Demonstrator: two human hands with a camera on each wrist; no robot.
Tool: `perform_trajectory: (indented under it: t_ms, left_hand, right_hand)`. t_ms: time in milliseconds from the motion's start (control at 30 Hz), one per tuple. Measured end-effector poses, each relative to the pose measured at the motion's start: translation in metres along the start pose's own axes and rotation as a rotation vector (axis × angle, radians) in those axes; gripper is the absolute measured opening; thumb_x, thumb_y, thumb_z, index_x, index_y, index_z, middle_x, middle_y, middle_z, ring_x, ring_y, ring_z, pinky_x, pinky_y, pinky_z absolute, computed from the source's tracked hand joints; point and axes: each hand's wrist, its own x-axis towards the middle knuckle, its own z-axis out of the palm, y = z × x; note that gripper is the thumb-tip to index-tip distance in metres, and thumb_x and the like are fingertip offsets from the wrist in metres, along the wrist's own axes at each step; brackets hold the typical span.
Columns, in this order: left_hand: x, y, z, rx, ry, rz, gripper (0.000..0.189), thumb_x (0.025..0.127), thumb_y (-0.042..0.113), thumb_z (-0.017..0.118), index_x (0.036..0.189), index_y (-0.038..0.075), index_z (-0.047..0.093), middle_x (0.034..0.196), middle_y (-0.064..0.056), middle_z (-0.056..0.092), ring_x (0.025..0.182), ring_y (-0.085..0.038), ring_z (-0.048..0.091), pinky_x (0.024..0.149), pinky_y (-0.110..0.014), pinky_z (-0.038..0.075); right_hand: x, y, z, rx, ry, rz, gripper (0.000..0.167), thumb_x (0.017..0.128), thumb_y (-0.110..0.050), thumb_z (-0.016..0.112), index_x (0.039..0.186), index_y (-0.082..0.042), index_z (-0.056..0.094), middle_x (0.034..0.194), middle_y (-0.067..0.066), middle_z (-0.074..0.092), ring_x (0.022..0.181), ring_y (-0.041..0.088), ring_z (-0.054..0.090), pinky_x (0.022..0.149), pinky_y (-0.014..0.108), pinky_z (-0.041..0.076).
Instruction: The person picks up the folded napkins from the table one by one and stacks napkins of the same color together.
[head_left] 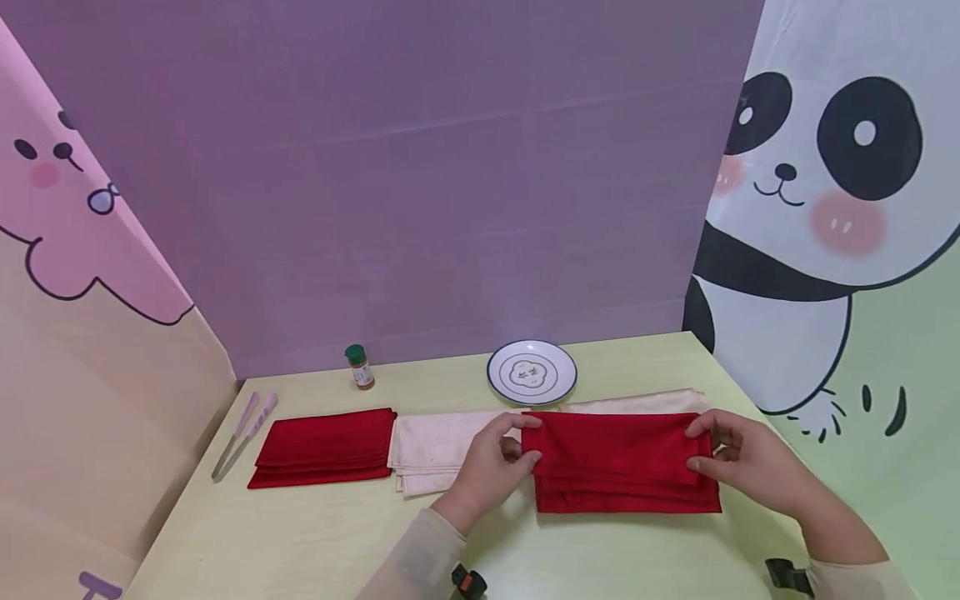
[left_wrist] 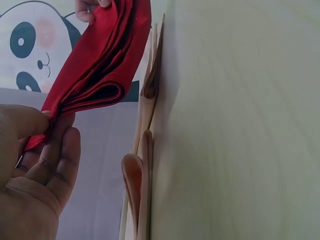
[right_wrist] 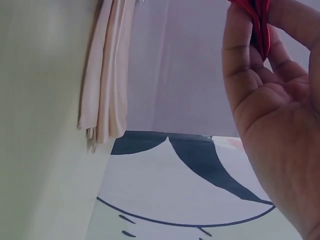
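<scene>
A folded red cloth [head_left: 618, 454] hangs between both hands, lifted off the table, its layers drooping in the left wrist view. My left hand [head_left: 495, 462] pinches its left edge between thumb and fingers. At the opposite edge my right hand [head_left: 757, 458] pinches it the same way; in the right wrist view only a corner of the red fabric [right_wrist: 262, 30] shows between the fingers. Behind and below the red cloth lies a folded cream cloth [head_left: 637, 402], partly hidden by it. Another folded cream cloth [head_left: 435, 446] lies left of it, near my left hand.
A second folded red cloth [head_left: 326, 446] lies at the left of the table [head_left: 300, 542]. Beyond it are metal tongs with pinkish handles [head_left: 243, 433] and a small green-capped bottle [head_left: 360, 367]. A white plate with a dark rim [head_left: 532, 372] sits at the back. Printed curtains surround the table.
</scene>
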Motion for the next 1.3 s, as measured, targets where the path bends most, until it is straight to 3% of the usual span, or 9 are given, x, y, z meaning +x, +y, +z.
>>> perform_trajectory:
  t_ms: [300, 667, 1033, 1300]
  left_hand:
    - [0.004, -0.002, -0.012, -0.017, 0.051, 0.055, 0.045, 0.093, -0.002, 0.074, 0.131, 0.020, 0.066, 0.113, -0.003, 0.065, 0.071, -0.011, 0.065, 0.072, -0.025, 0.058]
    - [0.003, 0.000, -0.027, -0.010, 0.062, 0.053, 0.044, 0.095, -0.001, 0.074, 0.133, 0.020, 0.066, 0.113, -0.002, 0.066, 0.075, -0.015, 0.067, 0.070, -0.023, 0.056]
    - [0.003, 0.005, -0.044, 0.009, 0.085, 0.078, 0.047, 0.095, -0.003, 0.073, 0.135, 0.018, 0.064, 0.109, -0.004, 0.064, 0.072, -0.016, 0.063, 0.073, -0.025, 0.054]
    - [0.000, 0.009, -0.060, 0.047, 0.115, 0.055, 0.047, 0.096, 0.002, 0.074, 0.136, 0.023, 0.063, 0.102, -0.003, 0.066, 0.076, -0.015, 0.066, 0.075, -0.027, 0.054]
  right_hand:
    - [0.007, -0.010, 0.002, 0.029, 0.055, -0.001, 0.037, 0.086, -0.004, 0.085, 0.117, -0.004, 0.065, 0.101, 0.014, 0.066, 0.078, 0.020, 0.071, 0.064, 0.034, 0.061]
    - [0.019, -0.016, 0.009, 0.016, 0.057, -0.025, 0.044, 0.087, -0.007, 0.086, 0.125, -0.006, 0.066, 0.109, 0.014, 0.064, 0.083, 0.019, 0.069, 0.068, 0.030, 0.062]
    - [0.033, -0.028, 0.016, 0.007, 0.073, -0.125, 0.043, 0.086, -0.003, 0.086, 0.124, -0.008, 0.067, 0.102, 0.008, 0.066, 0.082, 0.018, 0.066, 0.068, 0.026, 0.060]
    - [0.044, -0.039, 0.024, 0.014, 0.064, -0.172, 0.042, 0.086, -0.002, 0.085, 0.123, -0.010, 0.068, 0.093, 0.004, 0.067, 0.076, 0.018, 0.066, 0.060, 0.028, 0.058]
